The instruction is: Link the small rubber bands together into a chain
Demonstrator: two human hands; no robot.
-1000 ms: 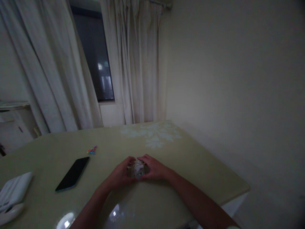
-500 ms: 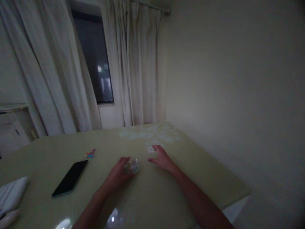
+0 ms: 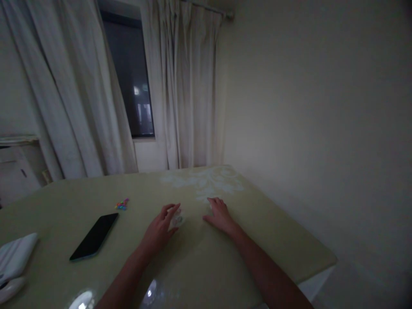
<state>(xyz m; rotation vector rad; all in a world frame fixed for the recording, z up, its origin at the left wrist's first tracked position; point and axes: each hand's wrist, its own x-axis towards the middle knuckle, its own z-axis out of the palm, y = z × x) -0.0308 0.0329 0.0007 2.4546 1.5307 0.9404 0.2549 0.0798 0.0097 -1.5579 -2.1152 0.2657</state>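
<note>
Bench (image 3: 206, 266) in dim light, glossy, lamp glare (image 3: 149, 294) near its close edge. We count 2 bare hands in view, both spread. Left hand (image 3: 159, 228): fingers and thumb parted around the near-left side of a small clear plastic thing (image 3: 178, 218), which sits on the bench between the 2 hands, closer to the left; whether the fingertips touch it, we cannot tell. Right hand (image 3: 221, 218): palm down, thumb held away from the fingers, nothing visibly gripped; a pale sliver (image 3: 211, 207) shows by the fingers, too small for us to name. Risks as we judge them: the clear thing almost melts into the pale bench, so a grip could close short of its edge and knock it; on so slick a surface a light bump might send it sliding. The right hand partly covers the sliver, and a careless drag could shift it. Phone (image 3: 95, 237) and small coloured pieces (image 3: 122, 204) lie well left of the hands; only a wide leftward sweep would likely scatter the pieces. White case (image 3: 18, 257) farther left, out of harm's way, we think.
</note>
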